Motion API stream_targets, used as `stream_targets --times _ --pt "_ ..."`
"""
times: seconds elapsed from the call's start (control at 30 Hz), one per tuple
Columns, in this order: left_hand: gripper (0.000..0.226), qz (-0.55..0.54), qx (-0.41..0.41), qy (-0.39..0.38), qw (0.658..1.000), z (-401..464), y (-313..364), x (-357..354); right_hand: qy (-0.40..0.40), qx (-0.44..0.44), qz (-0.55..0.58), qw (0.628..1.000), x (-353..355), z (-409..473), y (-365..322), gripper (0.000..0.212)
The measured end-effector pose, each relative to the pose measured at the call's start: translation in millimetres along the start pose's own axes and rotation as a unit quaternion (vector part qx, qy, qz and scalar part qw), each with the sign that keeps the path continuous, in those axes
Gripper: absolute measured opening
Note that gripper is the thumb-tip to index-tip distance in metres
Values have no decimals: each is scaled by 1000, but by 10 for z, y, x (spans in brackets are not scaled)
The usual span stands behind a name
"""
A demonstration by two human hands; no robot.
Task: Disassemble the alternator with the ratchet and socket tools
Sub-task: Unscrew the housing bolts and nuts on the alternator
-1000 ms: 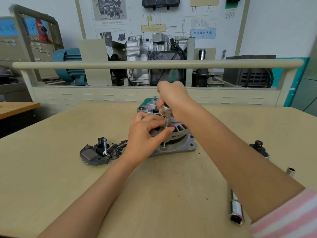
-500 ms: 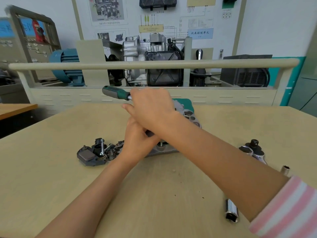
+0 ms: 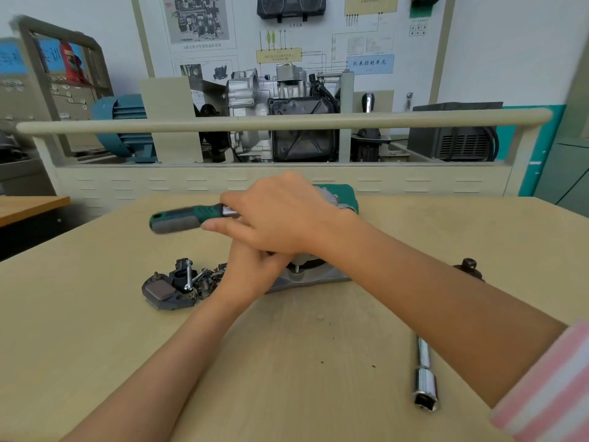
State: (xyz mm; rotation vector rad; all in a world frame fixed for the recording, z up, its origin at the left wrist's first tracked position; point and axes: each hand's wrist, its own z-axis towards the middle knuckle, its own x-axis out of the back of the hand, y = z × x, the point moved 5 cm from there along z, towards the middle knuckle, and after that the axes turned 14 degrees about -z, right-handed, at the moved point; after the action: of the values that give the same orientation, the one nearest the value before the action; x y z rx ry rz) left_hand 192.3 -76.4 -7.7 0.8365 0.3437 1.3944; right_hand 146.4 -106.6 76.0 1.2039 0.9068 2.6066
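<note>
Sitting near the middle of the wooden table [image 3: 95, 330], the alternator [image 3: 306, 277] is mostly hidden under the two crossed hands; only its grey base flange and a bit of housing behind the right wrist show. The right hand [image 3: 280, 218] lies over the ratchet [image 3: 185, 218], fingers curled round the shaft near the head, while the green and black handle sticks out to the left, blurred. The left hand [image 3: 251, 272] lies beneath the right, against the alternator's near side; its fingers are covered, so I cannot tell whether they grip anything. Just beside the alternator on the left lies a heap of removed black parts [image 3: 178, 283]. A chrome extension bar with socket [image 3: 424, 374] lies near the right forearm, well apart from the alternator. A dark knobbed piece [image 3: 468, 266] peeks out behind that forearm.
</note>
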Motion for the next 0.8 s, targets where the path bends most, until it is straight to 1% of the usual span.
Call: stream_targets --times 0.1,0.13,0.17,0.23,0.27,0.33,0.4,0.43,0.5,0.57,0.63,0.7,0.77,0.8 --pt "22 -3 5 16 1000 -1 -35 36 -18 -97 13 995 -75 44 62 45" --pt "37 -8 6 19 1000 2 -34 37 -23 -139 15 990 -108 38 109 44" --pt "39 -12 -10 15 1000 5 -15 35 -29 -179 17 983 -145 23 160 46" --pt "32 -11 -57 6 998 0 96 17 -54 -245 30 968 -236 -11 229 64" --pt "26 -16 -70 7 997 1 122 17 -67 -279 50 957 -273 -21 253 70" --pt "21 -24 -82 11 996 16 121 12 -90 -355 107 924 -305 -39 297 72" --pt "27 -21 -111 12 994 12 139 9 -103 -432 164 881 -336 -79 343 75" --pt "23 -16 -123 7 992 14 142 4 -112 -467 180 859 -344 -117 361 77" --pt "13 -1 -130 -5 991 10 154 -5 -119 -520 192 823 -342 -203 388 77" --pt "19 6 -133 -15 991 4 188 -6 -111 -554 189 803 -340 -282 404 75" --pt "28 3 -145 -15 989 -3 247 -18 -106 -558 185 802 -339 -314 418 77" --pt "33 4 -162 -12 987 -3 292 -18 -114 -533 181 819 -337 -294 411 80" --pt "23 5 -160 -12 987 6 269 -24 -123 -494 168 844 -321 -254 406 81" --pt "18 4 -146 -10 989 10 234 -21 -127 -473 157 857 -302 -233 395 81"
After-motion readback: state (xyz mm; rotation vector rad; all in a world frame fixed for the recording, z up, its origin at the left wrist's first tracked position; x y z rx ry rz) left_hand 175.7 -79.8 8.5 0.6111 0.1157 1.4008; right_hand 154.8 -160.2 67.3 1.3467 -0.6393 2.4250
